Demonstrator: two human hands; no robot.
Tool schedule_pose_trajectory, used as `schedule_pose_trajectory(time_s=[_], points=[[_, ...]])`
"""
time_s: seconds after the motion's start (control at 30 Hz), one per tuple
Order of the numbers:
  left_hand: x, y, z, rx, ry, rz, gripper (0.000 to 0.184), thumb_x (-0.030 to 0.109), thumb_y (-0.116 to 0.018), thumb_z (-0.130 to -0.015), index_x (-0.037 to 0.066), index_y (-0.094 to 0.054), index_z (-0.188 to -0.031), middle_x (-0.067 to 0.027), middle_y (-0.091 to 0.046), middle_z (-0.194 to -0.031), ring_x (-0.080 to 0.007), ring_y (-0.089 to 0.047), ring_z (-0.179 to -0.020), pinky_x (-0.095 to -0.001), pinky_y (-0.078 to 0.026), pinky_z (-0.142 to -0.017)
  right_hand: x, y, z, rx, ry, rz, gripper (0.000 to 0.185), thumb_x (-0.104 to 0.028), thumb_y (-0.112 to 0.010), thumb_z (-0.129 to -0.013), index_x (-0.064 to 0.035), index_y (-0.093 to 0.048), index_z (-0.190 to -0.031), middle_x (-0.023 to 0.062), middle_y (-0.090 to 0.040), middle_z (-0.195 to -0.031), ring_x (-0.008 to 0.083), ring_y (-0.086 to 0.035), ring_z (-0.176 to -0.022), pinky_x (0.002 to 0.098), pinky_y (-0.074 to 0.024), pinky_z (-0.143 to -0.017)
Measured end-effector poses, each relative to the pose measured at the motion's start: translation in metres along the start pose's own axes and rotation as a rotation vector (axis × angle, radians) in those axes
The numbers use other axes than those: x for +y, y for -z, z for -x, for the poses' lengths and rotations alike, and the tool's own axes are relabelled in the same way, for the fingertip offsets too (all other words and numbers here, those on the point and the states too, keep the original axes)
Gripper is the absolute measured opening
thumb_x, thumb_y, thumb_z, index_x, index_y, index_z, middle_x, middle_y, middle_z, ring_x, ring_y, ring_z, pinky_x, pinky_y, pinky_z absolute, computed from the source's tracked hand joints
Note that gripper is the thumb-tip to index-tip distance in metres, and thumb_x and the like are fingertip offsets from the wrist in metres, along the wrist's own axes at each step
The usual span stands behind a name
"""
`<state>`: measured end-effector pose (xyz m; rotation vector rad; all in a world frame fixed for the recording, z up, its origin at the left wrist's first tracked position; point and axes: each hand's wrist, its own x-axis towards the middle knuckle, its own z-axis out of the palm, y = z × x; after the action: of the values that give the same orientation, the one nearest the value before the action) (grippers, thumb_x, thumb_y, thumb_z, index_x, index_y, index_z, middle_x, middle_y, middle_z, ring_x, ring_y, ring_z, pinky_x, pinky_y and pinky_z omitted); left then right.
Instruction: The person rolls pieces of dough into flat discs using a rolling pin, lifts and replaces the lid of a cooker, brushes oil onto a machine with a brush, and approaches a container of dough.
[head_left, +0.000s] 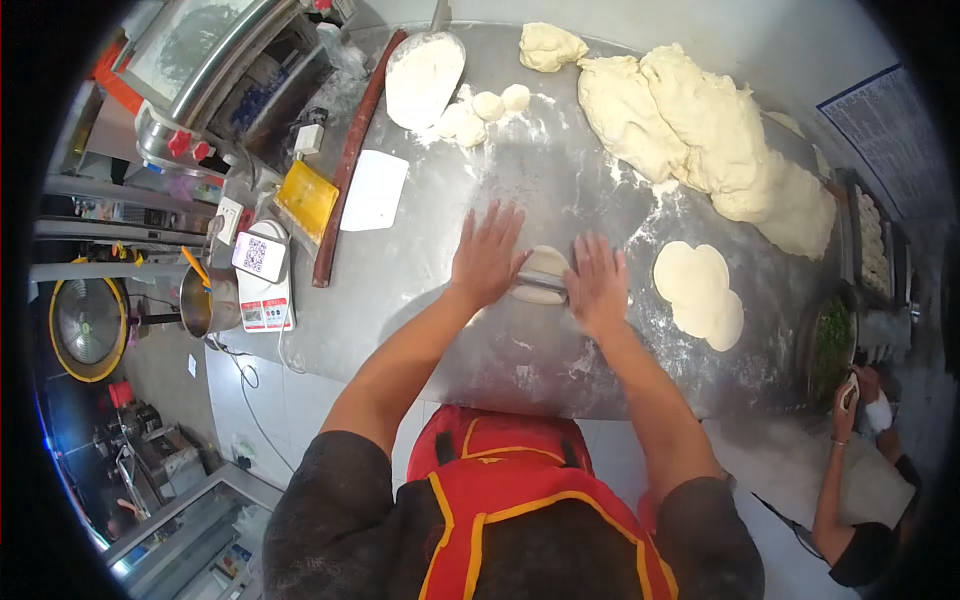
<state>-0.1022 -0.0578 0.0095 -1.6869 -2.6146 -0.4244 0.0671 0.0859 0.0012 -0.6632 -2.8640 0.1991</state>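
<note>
Across the metal table [565,165], your left hand [487,250] and right hand [598,285] lay open over the rolling pin's [545,281] ends, likely balancing pressure on the dough round [548,262] beneath; flattened rounds [697,290] overlapped right of the pin, likely kept within reach.

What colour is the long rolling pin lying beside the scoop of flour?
The long rolling pin is reddish brown, seen in the head view.

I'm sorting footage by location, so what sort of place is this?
Probably a small commercial dough kitchen: large dough mass, rolled dough rounds, and a QR code sign by a digital scale.
</note>
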Motion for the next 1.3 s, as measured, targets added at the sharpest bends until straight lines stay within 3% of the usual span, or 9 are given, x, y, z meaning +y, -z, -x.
schedule_pose_trajectory(time_s=[0.17, 0.3, 0.53, 0.63, 0.73, 0.9, 1.07, 1.17, 1.3], points=[[0.001, 0.010, -0.012, 0.188, -0.067, 0.088, 0.048, 0.025, -0.058, -0.091, 0.005, -0.047, -0.133, -0.0146, -0.047, -0.137, -0.0335, -0.039, -0.132, -0.0493, -0.030, -0.108, 0.009, 0.022, 0.023, -0.003, 0.213, -0.283, 0.043, -0.023, -0.066, -0.083, -0.0031, -0.055, -0.120, 0.0179, -0.055, -0.119, 0.0358, -0.051, -0.112, 0.0457, -0.0391, -0.099], [0.019, 0.025, 0.021, -0.009, 0.003, 0.433, 0.041, 0.013, -0.066, -0.083, 0.001, -0.054, -0.120, -0.0170, -0.056, -0.120, -0.0355, -0.051, -0.113, -0.0456, -0.041, -0.096, 0.021, 0.016, 0.039, -0.165, 0.074, -0.277, 0.037, -0.015, -0.069, -0.079, -0.0025, -0.056, -0.112, 0.0179, -0.056, -0.110, 0.0382, -0.051, -0.103, 0.0454, -0.0424, -0.090], [0.051, -0.005, 0.054, 0.118, -0.130, 0.367, 0.040, 0.011, -0.070, -0.074, -0.001, -0.056, -0.109, -0.0188, -0.056, -0.114, -0.0381, -0.051, -0.108, -0.0452, -0.042, -0.092, 0.003, 0.043, 0.050, -0.077, -0.183, -0.331, 0.038, -0.008, -0.067, -0.079, -0.0032, -0.054, -0.115, 0.0188, -0.056, -0.108, 0.0392, -0.051, -0.104, 0.0467, -0.0413, -0.090], [0.058, 0.009, 0.076, 0.069, -0.197, 0.422, 0.038, 0.011, -0.069, -0.075, 0.000, -0.057, -0.109, -0.0190, -0.058, -0.111, -0.0382, -0.053, -0.106, -0.0448, -0.044, -0.089, 0.015, 0.057, 0.077, -0.061, -0.236, -0.360, 0.037, -0.007, -0.066, -0.080, -0.0027, -0.054, -0.114, 0.0196, -0.056, -0.108, 0.0393, -0.050, -0.105, 0.0466, -0.0402, -0.091], [0.042, 0.015, 0.091, -0.231, -0.130, 0.518, 0.030, 0.010, -0.067, -0.078, 0.003, -0.059, -0.106, -0.0189, -0.060, -0.105, -0.0385, -0.055, -0.102, -0.0442, -0.046, -0.086, 0.031, 0.066, 0.112, -0.016, -0.232, -0.369, 0.037, -0.006, -0.067, -0.079, -0.0029, -0.054, -0.113, 0.0196, -0.056, -0.107, 0.0393, -0.050, -0.104, 0.0471, -0.0393, -0.090], [0.005, 0.011, 0.038, 0.257, 0.082, 0.474, 0.022, 0.012, -0.065, -0.082, 0.004, -0.063, -0.103, -0.0185, -0.062, -0.104, -0.0365, -0.057, -0.102, -0.0442, -0.047, -0.087, 0.056, 0.075, 0.172, -0.129, -0.139, -0.284, 0.037, -0.007, -0.067, -0.078, -0.0033, -0.055, -0.112, 0.0176, -0.057, -0.107, 0.0383, -0.051, -0.104, 0.0467, -0.0388, -0.091], [0.020, -0.020, -0.028, -0.139, -0.106, 0.424, 0.032, 0.022, -0.070, -0.081, 0.004, -0.063, -0.106, -0.0166, -0.061, -0.105, -0.0353, -0.059, -0.098, -0.0429, -0.047, -0.086, 0.027, 0.078, 0.175, -0.185, 0.079, -0.279, 0.035, -0.006, -0.066, -0.076, -0.0021, -0.057, -0.108, 0.0169, -0.058, -0.106, 0.0354, -0.054, -0.099, 0.0452, -0.0407, -0.088], [0.036, 0.002, -0.040, -0.586, -0.002, 0.322, 0.031, 0.027, -0.070, -0.081, 0.007, -0.064, -0.104, -0.0155, -0.061, -0.107, -0.0349, -0.059, -0.099, -0.0429, -0.048, -0.085, 0.014, 0.069, 0.171, -0.123, 0.095, -0.301, 0.034, -0.005, -0.065, -0.074, -0.0029, -0.057, -0.107, 0.0156, -0.058, -0.104, 0.0340, -0.055, -0.098, 0.0441, -0.0420, -0.086], [0.028, 0.032, -0.031, -0.389, 0.073, 0.448, 0.028, 0.028, -0.070, -0.082, 0.009, -0.064, -0.102, -0.0158, -0.062, -0.109, -0.0351, -0.061, -0.099, -0.0436, -0.049, -0.083, 0.011, 0.060, 0.175, -0.073, 0.094, -0.292, 0.037, -0.004, -0.066, -0.071, -0.0031, -0.057, -0.108, 0.0145, -0.058, -0.102, 0.0331, -0.055, -0.097, 0.0441, -0.0425, -0.085]])
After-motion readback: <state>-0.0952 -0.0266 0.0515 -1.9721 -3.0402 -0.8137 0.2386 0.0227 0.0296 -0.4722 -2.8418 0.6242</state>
